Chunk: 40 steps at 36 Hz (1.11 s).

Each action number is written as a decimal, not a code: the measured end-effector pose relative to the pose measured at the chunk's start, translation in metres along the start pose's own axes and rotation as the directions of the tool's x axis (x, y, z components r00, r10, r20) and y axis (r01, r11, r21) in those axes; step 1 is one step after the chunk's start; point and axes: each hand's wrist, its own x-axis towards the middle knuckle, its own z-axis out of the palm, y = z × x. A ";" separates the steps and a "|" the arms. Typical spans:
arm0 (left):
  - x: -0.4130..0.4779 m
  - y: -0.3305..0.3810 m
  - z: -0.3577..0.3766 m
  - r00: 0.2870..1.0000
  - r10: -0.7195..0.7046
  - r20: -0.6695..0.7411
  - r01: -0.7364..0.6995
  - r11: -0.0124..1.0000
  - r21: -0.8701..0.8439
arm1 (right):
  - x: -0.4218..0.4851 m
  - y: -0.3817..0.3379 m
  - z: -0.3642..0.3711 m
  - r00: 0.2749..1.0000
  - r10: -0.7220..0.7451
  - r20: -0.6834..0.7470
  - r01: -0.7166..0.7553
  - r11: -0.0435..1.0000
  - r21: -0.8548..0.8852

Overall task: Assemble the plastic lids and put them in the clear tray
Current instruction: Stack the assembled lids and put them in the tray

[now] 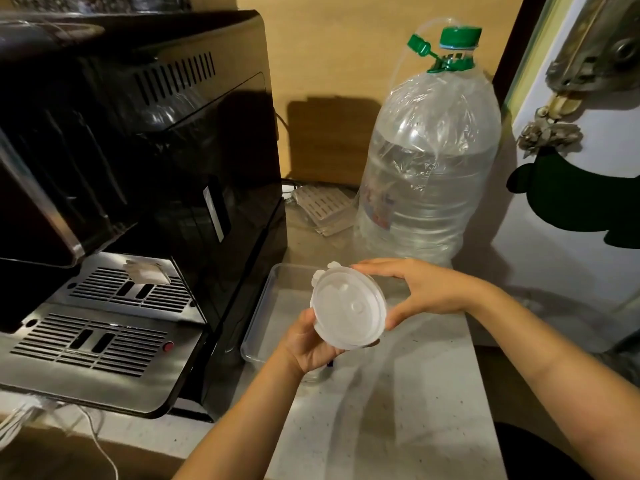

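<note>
A round translucent plastic lid [348,308] with small tabs on its upper left rim is held up over the clear tray [263,306], tilted toward me. My left hand [308,344] grips it from below at its lower left edge. My right hand [420,289] clasps the lid's right rim, thumb at the bottom and fingers along the top. The tray lies on the pale counter beside the coffee machine; I cannot tell what lies in it behind the lid.
A black coffee machine [138,168] with steel drip grilles stands at the left. A big clear water bottle [429,161] with a green cap is behind the tray. A white door [571,202] borders the right. The speckled counter [398,410] extends toward me.
</note>
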 end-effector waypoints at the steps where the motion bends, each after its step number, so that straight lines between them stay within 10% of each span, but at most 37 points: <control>1: 0.000 0.000 0.000 1.000 0.001 -0.005 -0.001 1.000 -0.005 | 0.000 0.001 0.000 1.000 0.010 0.008 -0.010 1.000 -0.009; 40: 0.003 -0.001 -0.006 0.994 -0.030 -0.101 0.042 0.992 0.115 | 0.010 0.003 0.022 0.997 -0.028 0.067 0.030 0.999 -0.028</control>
